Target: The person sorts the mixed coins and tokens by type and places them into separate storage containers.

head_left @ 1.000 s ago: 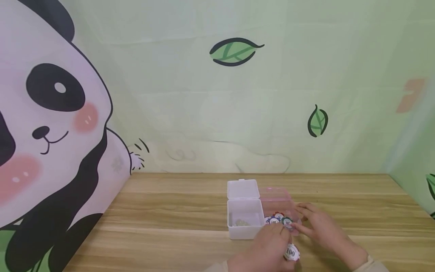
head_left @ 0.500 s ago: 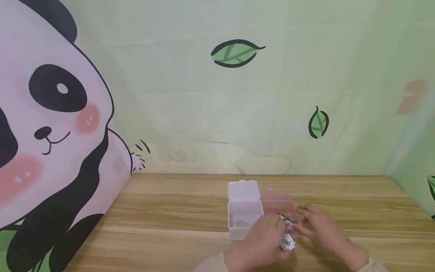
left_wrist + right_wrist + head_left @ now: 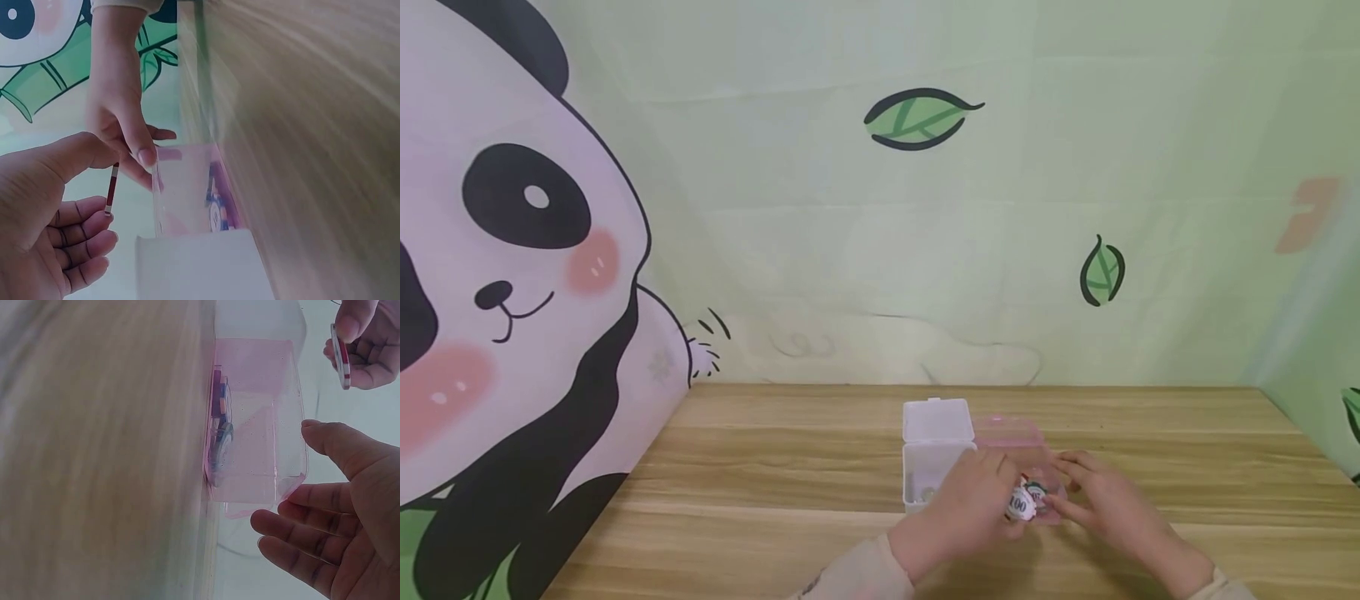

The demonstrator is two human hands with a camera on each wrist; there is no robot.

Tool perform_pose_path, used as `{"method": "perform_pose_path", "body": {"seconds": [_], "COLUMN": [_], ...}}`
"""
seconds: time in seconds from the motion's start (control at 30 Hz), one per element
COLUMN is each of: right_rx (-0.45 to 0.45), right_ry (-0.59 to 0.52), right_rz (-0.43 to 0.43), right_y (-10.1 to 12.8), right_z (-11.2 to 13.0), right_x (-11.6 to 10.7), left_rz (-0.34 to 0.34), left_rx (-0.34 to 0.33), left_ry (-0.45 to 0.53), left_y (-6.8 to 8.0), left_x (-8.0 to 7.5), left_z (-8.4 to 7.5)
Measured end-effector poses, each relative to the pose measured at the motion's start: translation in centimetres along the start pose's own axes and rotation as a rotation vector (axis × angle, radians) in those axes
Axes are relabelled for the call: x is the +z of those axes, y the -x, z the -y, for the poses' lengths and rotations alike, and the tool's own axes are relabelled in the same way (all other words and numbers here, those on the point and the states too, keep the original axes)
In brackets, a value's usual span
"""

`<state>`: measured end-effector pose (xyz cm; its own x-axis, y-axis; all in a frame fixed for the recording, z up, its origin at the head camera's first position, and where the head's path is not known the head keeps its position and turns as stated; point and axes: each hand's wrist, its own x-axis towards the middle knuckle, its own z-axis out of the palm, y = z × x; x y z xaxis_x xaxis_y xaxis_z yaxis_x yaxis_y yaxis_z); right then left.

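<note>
My left hand (image 3: 981, 507) pinches a white round chip (image 3: 1019, 503) marked 100, with a red-striped edge (image 3: 112, 187), just above the front rim of a clear pink box (image 3: 1011, 442). Several more chips (image 3: 220, 425) lie on the pink box's floor. My right hand (image 3: 1101, 498) rests against the pink box's right wall, fingers fairly straight, the thumb (image 3: 147, 156) at the rim. A white box (image 3: 934, 454) with its lid raised stands against the pink box's left side; my left hand hides part of it.
Both boxes stand on a wooden table (image 3: 775, 467). A panda-print cloth (image 3: 512, 292) borders it on the left and a pale green leaf-print backdrop (image 3: 917, 117) closes the far side. A small pale thing lies in the white box.
My left hand has carried the 100 chip up and away from the table's front edge to the pink box's rim. The right hand has stayed at the box's right wall.
</note>
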<state>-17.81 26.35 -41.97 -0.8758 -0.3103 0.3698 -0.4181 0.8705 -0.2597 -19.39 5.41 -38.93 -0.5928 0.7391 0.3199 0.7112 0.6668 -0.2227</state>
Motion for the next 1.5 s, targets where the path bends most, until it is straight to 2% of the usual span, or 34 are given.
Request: {"method": "perform_pose_path", "body": {"seconds": [0.43, 0.67, 0.97, 1.2, 1.5], "right_rx": [0.021, 0.017, 0.018, 0.012, 0.012], "right_ry": [-0.004, 0.002, 0.005, -0.009, 0.011], "right_rz": [0.004, -0.012, -0.019, 0.004, 0.004], "right_y": [0.4, 0.5, 0.5, 0.7, 0.9], "right_z": [0.2, 0.3, 0.6, 0.7, 0.7], "right_x": [0.0, 0.1, 0.1, 0.2, 0.1], "left_rz": [0.016, 0.016, 0.059, 0.143, 0.16], "left_rx": [-0.079, -0.09, -0.091, -0.108, -0.1], "left_ry": [0.041, 0.033, 0.02, 0.025, -0.025], "left_y": [-1.5, -2.1, -3.1, -3.4, -3.7], "left_x": [1.1, 1.6, 2.0, 2.1, 2.5], "left_z": [0.8, 1.0, 0.9, 0.6, 0.5]}}
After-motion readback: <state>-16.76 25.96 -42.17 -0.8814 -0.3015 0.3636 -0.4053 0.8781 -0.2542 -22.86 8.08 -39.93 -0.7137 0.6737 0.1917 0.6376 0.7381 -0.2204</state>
